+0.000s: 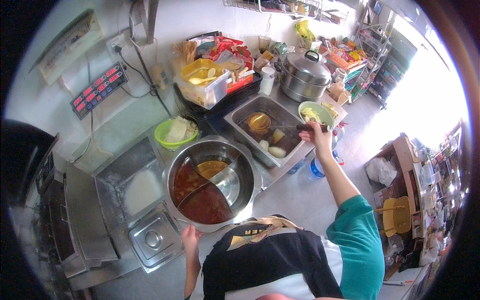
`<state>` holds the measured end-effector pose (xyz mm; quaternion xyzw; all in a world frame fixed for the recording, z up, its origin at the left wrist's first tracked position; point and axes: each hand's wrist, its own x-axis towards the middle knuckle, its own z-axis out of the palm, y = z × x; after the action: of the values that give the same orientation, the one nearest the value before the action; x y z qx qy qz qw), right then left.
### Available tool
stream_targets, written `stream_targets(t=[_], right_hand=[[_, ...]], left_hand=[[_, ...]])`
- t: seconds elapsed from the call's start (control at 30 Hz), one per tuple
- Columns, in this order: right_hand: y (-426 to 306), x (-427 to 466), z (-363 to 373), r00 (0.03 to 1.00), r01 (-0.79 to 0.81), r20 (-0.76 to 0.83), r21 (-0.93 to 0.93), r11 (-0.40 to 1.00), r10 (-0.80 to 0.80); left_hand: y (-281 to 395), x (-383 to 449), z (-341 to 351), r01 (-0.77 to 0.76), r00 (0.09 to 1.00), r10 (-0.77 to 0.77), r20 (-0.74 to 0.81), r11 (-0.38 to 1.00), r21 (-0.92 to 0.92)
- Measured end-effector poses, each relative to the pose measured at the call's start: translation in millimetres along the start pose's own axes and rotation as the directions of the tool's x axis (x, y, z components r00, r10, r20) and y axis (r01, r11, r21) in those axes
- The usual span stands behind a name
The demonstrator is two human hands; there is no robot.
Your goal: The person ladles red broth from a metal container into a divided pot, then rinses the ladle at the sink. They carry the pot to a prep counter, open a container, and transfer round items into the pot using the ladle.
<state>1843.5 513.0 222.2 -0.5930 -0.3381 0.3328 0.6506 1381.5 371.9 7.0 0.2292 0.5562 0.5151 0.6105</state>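
My right hand (315, 135) holds the dark handle of a metal ladle (258, 122), its bowl in the dark broth of a rectangular steel pan (240, 132). Pale rounded pieces (277, 151) and a yellowish chunk (278, 135) lie in the broth. My left hand (190, 237) is at the near rim of a round steel divided pot (252, 202); its fingers are partly hidden under the rim. Red oily broth (204, 204) fills two of the pot's compartments, yellowish broth (212, 169) lies in another, and one compartment shows bare shiny metal.
A green basket (170, 146) of pale food stands behind the pot. A steel steamer (304, 80) and a pale green bowl (303, 107) stand beyond the pan. At left are a sink with whitish contents (144, 192) and a lidded steel container (155, 240).
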Motion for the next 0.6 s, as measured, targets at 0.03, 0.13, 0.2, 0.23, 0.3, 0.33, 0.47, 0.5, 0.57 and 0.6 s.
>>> stream_targets(t=[0.03, 0.13, 0.2, 0.23, 0.3, 0.33, 0.47, 0.5, 0.57, 0.6], right_hand=[[-4.1, -1.2, 1.4, 1.000, 0.016, 0.017, 0.004, 1.000, -0.016], [-15.3, -6.2, 7.4, 0.999, 0.034, 0.040, -0.008, 0.999, -0.034], [-21.8, -10.4, 12.6, 0.996, 0.054, 0.073, -0.008, 0.999, -0.053], [-24.5, -12.8, 15.5, 0.995, 0.048, 0.091, 0.016, 0.999, -0.049], [-28.0, -17.9, 22.4, 0.991, 0.049, 0.124, 0.056, 0.997, -0.056], [-28.5, -20.8, 26.2, 0.989, 0.037, 0.144, 0.062, 0.997, -0.045], [-22.0, -32.5, 43.2, 0.979, -0.018, 0.206, 0.083, 0.996, 0.001], [-18.1, -35.6, 47.6, 0.974, -0.033, 0.227, 0.091, 0.995, 0.011], [-8.3, -40.8, 56.1, 0.962, -0.084, 0.264, 0.056, 0.995, 0.066], [-1.5, -43.7, 61.5, 0.959, -0.094, 0.272, 0.057, 0.994, 0.075]], left_hand=[[-0.4, 0.3, -0.5, -0.004, 1.000, 0.004, 0.003, 1.000, -0.001], [-3.0, 1.9, -3.1, 0.003, 1.000, -0.003, -0.010, 1.000, 0.026], [-4.8, 3.0, -5.4, -0.007, 1.000, 0.007, -0.003, 0.999, 0.046], [-5.6, 4.0, -6.2, -0.023, 1.000, 0.022, 0.013, 0.998, 0.052], [-8.1, 3.2, -7.3, -0.028, 1.000, 0.028, 0.010, 0.999, 0.046], [-9.1, 3.5, -7.1, -0.018, 1.000, 0.019, -0.009, 0.999, 0.036], [-10.0, 4.3, -5.8, -0.018, 1.000, 0.018, -0.001, 0.999, -0.047], [-9.7, 4.2, -5.4, -0.011, 1.000, 0.011, -0.025, 1.000, -0.012], [-8.7, 3.7, -5.1, 0.007, 0.998, -0.005, -0.068, 0.999, 0.037], [-8.4, 3.5, -4.6, 0.002, 0.997, 0.000, -0.072, 1.000, 0.029]])
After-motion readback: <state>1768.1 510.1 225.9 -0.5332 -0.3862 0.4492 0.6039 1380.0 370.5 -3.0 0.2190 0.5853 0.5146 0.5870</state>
